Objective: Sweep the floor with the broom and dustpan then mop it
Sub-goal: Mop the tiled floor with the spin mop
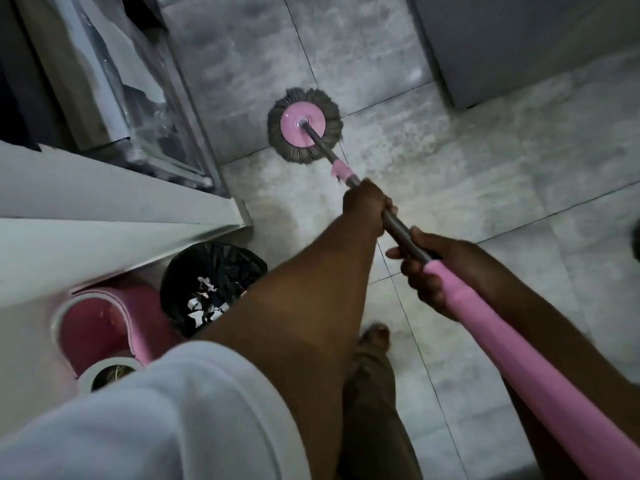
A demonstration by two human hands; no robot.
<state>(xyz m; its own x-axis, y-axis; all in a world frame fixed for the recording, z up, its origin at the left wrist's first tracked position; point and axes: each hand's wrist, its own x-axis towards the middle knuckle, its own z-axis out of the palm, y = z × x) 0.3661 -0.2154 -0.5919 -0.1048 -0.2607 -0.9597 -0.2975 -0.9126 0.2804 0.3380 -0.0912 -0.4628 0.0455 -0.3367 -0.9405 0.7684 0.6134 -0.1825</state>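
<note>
A spin mop with a round pink disc and grey strands (304, 128) rests flat on the grey tiled floor (450, 161) ahead of me. Its metal pole runs back toward me and ends in a long pink handle (519, 368). My left hand (367, 206) is wrapped around the metal pole, further down toward the mop head. My right hand (429, 271) grips the pole where the pink handle begins. No broom or dustpan shows in this view.
A pink and white mop bucket (100, 327) stands at lower left under a white ledge (104, 216). Beside it is a bin lined with a black bag (207, 285) holding paper scraps. A glass-fronted cabinet (138, 91) lines the left; a grey panel (519, 46) rises upper right. My foot (375, 336) is below.
</note>
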